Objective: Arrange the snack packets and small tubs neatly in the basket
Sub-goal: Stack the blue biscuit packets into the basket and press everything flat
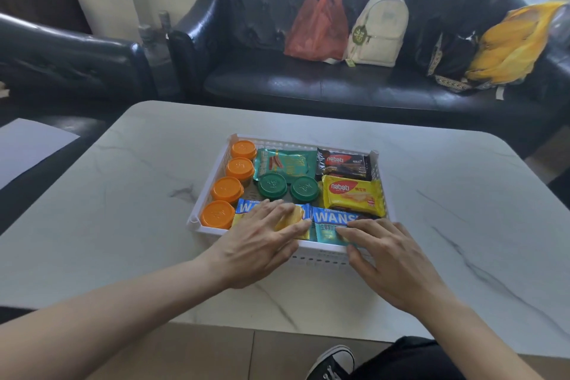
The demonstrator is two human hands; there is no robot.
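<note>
Your forearms are bare, no sleeves showing. Below the table [462, 163]: black trousers [410, 358], black canvas shoe [331, 364], white laces.

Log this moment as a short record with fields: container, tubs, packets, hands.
container: white basket on marble table
tubs: four orange tubs along its left wall; two green tubs mid-basket
packets: green packet, black nabati packet, yellow nabati packet, two blue packets in front row
hands: left hand and right hand rest flat on the blue packets
</note>
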